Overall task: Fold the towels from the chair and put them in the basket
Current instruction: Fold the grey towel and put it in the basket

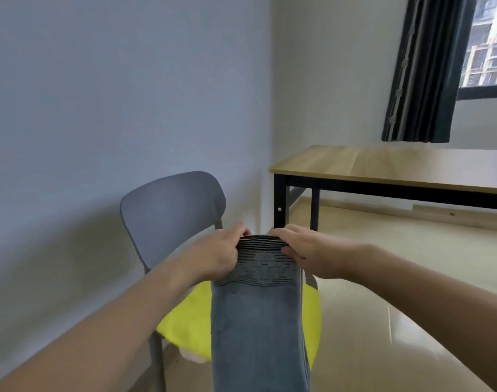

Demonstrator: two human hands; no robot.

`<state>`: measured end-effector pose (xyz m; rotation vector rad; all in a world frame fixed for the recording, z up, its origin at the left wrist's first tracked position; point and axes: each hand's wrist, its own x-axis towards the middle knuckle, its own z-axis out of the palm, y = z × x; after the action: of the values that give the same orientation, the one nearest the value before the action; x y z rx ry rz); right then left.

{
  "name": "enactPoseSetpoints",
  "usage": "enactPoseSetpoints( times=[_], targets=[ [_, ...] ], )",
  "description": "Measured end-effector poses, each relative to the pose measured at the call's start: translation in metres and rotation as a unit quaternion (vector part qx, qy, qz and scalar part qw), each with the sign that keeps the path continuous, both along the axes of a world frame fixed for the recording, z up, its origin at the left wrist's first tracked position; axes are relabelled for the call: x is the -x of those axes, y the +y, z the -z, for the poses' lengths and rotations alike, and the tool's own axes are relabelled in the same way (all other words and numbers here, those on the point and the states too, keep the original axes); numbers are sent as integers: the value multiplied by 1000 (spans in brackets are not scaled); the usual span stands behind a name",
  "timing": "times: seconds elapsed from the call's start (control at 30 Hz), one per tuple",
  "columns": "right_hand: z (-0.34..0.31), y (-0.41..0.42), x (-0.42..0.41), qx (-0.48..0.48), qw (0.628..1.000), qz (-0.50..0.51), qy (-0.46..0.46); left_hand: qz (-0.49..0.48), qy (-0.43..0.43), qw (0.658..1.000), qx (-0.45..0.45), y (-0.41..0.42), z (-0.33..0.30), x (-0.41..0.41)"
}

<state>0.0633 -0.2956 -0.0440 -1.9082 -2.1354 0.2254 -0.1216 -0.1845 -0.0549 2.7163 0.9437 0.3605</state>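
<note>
A grey-blue towel [258,329] with a dark striped band near its top hangs down in a long doubled strip in front of the grey chair [171,210]. My left hand [222,253] grips the towel's top left corner. My right hand [306,250] grips the top right corner, fingers curled over the folded edge. Behind the hanging towel, a bright yellow towel [185,321] lies on the chair seat, partly hidden. A bit of white cloth [192,357] shows under the yellow one. No basket is in view.
A wooden table [383,165] with black legs stands at the right against the wall. Dark curtains [428,69] hang beside a window above it. The chair stands against the blue wall at the left. Glossy beige floor [397,321] spreads to the right.
</note>
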Motion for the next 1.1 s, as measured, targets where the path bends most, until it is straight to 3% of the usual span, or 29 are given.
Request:
enactPoseSetpoints(
  times=[0.27,0.43,0.5,0.67,0.83,1.1],
  targets=[
    [-113,-113,31,-174,974,-4,-148,-22,52,991,-125,-117,-136,28],
    [-139,-150,32,-249,941,-21,-229,-19,5,998,-64,-154,-170,37],
    [-144,-159,28,-227,939,-25,-256,-8,-8,1000,-24,-158,-173,39],
    [-145,-155,21,-81,988,-8,-135,-15,53,998,29,-147,-164,36],
    [-128,-118,19,-31,993,58,-101,-22,144,988,51,-119,-140,21],
    [-121,-67,14,-146,981,125,-4,-74,32,978,-192,-77,-138,11]
  ],
)
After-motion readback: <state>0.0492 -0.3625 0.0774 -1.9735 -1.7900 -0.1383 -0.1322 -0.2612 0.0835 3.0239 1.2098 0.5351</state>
